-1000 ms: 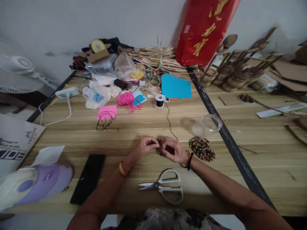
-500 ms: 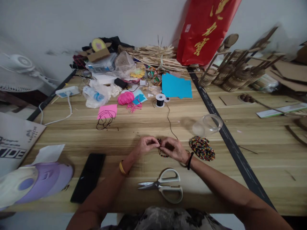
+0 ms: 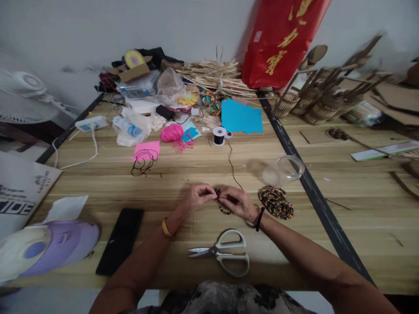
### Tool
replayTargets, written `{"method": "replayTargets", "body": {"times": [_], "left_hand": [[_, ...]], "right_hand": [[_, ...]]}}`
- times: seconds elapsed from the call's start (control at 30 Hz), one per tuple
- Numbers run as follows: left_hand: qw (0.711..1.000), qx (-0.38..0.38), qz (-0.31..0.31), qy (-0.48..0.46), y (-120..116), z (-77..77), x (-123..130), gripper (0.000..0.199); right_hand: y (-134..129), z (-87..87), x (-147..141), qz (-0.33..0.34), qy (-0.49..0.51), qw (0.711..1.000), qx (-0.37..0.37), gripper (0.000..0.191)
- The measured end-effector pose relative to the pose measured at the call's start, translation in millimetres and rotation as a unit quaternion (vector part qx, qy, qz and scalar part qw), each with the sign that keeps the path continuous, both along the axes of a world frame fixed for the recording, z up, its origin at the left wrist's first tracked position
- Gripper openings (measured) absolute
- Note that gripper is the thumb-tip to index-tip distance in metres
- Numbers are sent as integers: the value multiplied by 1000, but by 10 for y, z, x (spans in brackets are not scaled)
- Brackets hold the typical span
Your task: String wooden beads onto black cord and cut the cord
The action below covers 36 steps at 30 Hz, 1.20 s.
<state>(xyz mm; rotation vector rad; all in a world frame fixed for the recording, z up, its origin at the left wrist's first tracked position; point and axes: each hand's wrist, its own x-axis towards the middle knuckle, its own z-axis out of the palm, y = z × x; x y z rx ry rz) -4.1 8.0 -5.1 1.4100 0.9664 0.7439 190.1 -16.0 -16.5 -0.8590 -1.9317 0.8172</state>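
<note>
A short strand of dark and coloured beads (image 3: 224, 211) hangs between my hands, low over the wooden table. My left hand (image 3: 200, 195) pinches at the strand's upper end with thumb and forefinger. From the other side my right hand (image 3: 238, 202) pinches the same spot, its fingertips almost touching the left ones. Just what lies between the fingertips is too small to make out clearly. Black cord (image 3: 231, 161) runs from a spool (image 3: 219, 136) down to behind my right hand. To the right lies a coiled heap of multicoloured beads (image 3: 276, 202).
Scissors (image 3: 218, 252) lie near the front edge, with a black phone (image 3: 120, 242) to their left. A clear jar (image 3: 284, 171) rests beyond the bead heap. Pink yarn (image 3: 172, 133), blue paper (image 3: 241, 117) and a pink sheet (image 3: 147, 151) with black cord are further back.
Both hands stay in almost the same place, pinching at the bead strand. A little more of the strand shows below the right fingers.
</note>
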Motion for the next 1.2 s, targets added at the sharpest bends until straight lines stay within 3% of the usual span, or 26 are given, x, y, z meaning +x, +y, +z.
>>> {"method": "replayTargets", "body": {"times": [0.23, 0.37, 0.5, 0.87, 1.2], "left_hand": [[1000, 20, 3, 10, 35, -28, -54, 19], [995, 57, -1, 81, 43, 13, -89, 15], [980, 123, -18, 158, 42, 42, -111, 9], [934, 259, -89, 228, 35, -56, -108, 7], [906, 311, -121, 260, 20, -126, -127, 12]], "right_hand": [[15, 20, 8, 19, 5, 1000, 8, 12], [15, 6, 9, 6, 17, 1000, -7, 13], [18, -23, 19, -2, 15, 1000, -27, 13], [22, -54, 32, -14, -4, 999, -45, 17], [14, -77, 28, -20, -3, 998, -55, 15]]}}
